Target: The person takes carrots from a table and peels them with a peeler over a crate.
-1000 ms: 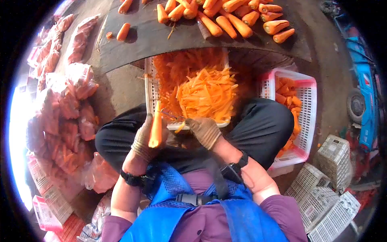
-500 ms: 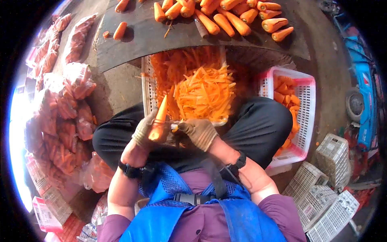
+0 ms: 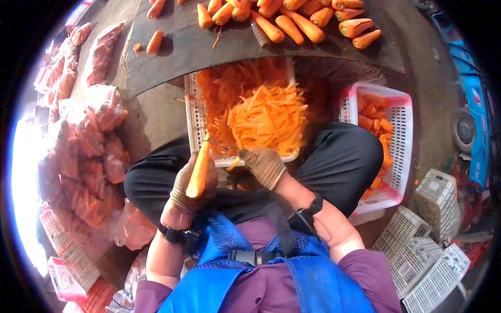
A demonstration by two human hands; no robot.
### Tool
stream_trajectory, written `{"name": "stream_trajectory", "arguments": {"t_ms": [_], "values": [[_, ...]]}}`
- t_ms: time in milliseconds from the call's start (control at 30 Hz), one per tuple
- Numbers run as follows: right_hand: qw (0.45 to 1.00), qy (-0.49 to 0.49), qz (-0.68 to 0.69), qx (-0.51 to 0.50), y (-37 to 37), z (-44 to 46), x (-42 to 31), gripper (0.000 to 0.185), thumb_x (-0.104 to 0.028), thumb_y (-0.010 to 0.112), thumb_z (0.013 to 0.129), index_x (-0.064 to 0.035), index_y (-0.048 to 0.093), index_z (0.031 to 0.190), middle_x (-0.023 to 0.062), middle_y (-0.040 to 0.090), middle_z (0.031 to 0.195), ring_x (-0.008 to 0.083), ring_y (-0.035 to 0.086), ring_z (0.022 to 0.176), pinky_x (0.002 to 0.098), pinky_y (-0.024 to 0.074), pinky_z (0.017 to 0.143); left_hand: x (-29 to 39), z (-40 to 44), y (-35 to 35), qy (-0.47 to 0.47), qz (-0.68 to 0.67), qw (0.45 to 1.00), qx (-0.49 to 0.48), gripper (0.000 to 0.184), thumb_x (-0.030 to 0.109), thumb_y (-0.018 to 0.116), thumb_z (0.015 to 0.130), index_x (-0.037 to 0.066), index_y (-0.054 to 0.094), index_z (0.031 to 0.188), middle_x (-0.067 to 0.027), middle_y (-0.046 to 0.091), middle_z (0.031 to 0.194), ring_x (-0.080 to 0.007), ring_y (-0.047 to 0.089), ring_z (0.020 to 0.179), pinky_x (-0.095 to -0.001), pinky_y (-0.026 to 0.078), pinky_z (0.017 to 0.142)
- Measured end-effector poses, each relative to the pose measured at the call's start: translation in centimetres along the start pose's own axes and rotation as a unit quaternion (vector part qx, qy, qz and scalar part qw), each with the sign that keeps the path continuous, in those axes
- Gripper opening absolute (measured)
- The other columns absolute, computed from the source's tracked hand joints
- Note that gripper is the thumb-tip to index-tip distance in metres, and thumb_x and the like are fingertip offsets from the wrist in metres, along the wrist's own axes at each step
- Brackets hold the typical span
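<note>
My left hand (image 3: pixel 194 182), in a knit work glove, is closed around a carrot (image 3: pixel 198 175) whose narrow end points up and away from me. My gloved right hand (image 3: pixel 265 167) grips a thin dark peeler (image 3: pixel 223 145), which reaches left to the carrot near its tip. Most of the peeler's handle is hidden inside the fist. Just beyond both hands stands a white plastic crate (image 3: pixel 196 125) between my legs, heaped with orange carrot peelings (image 3: pixel 269 120).
Several whole carrots (image 3: pixel 313 28) lie on a dark board (image 3: pixel 209 49) ahead. To the right, a pink-and-white basket (image 3: pixel 401 141) holds carrots. Clear bags of carrots (image 3: pixel 86 172) line the left. Stacked white crates (image 3: pixel 409 255) and a blue vehicle (image 3: pixel 472 104) are at right.
The carrot has turned in my left hand, showing more of its side and less of its thick end. The peeler now reaches the carrot near its tip. The view has shifted slightly.
</note>
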State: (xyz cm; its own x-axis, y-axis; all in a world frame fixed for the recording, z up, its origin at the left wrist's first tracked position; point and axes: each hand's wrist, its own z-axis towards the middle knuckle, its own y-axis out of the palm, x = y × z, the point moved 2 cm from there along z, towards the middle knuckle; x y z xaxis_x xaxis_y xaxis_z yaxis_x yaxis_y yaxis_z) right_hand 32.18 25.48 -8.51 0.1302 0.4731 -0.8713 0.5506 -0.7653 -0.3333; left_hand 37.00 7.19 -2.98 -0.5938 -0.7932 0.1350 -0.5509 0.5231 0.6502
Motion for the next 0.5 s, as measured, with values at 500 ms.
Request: {"name": "stream_trajectory", "arguments": {"t_ms": [500], "values": [[0.988,-0.116,-0.093,-0.046,1.1,-0.3,0.1,0.065,-0.058,0.027,0.089,-0.006,0.062,0.074,0.0188,0.059,0.068,0.0371,0.059,0.069,0.0444,0.0438,0.06,0.5,4.4,-1.8,-0.01,-0.053,0.997,0.06,0.028,0.033,0.051,0.091,0.005,0.055,0.094,-0.0028,0.056,0.07,-0.0115,0.052,0.053,-0.0244,0.046,0.047]]}}
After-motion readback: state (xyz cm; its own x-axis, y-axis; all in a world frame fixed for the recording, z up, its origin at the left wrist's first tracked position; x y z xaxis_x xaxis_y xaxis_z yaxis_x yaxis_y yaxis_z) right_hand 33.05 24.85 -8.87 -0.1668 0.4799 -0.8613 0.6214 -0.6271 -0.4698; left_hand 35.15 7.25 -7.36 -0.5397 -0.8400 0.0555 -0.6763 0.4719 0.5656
